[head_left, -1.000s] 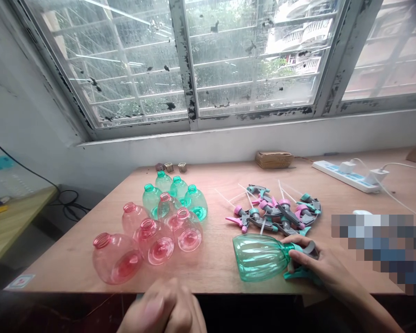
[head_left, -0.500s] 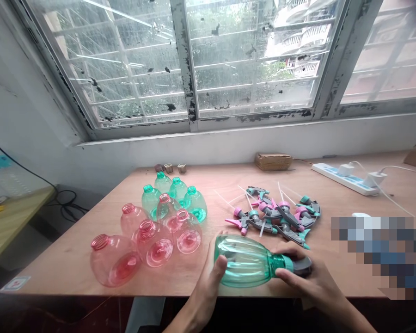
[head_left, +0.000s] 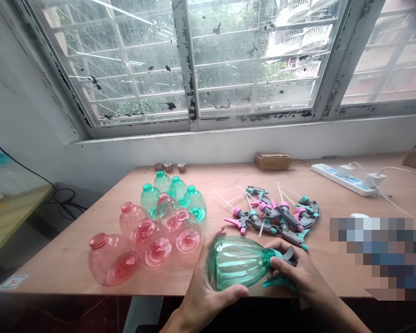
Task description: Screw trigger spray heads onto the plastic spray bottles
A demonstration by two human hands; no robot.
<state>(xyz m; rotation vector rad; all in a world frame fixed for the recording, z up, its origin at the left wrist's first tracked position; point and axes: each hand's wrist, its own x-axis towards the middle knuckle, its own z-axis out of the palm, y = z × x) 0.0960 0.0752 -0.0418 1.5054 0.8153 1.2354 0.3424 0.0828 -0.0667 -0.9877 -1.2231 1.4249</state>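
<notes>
A clear green spray bottle [head_left: 241, 261] lies on its side in the air above the table's front edge, neck to the right. Cupped around its base is my left hand [head_left: 206, 286], thumb along the lower side. My right hand [head_left: 303, 270] grips the grey-and-teal spray head [head_left: 290, 255] at the bottle's neck, fingers around the collar; its teal trigger [head_left: 279, 282] points down toward me. Behind the bottle lies a pile of loose spray heads [head_left: 273, 215] in grey, pink and teal, some with white tubes.
Open-necked red bottles [head_left: 114, 261] and green bottles [head_left: 196, 203] stand grouped at the left of the wooden table [head_left: 65, 263]. At the back are a cardboard box [head_left: 273, 162] and small square blocks [head_left: 181, 168]. A white power strip [head_left: 345, 180] with plugs lies at right.
The spray head has turned, so its teal trigger now shows below the neck. My left thumb has shifted from the bottle's front to its lower side. The bottle has moved slightly left.
</notes>
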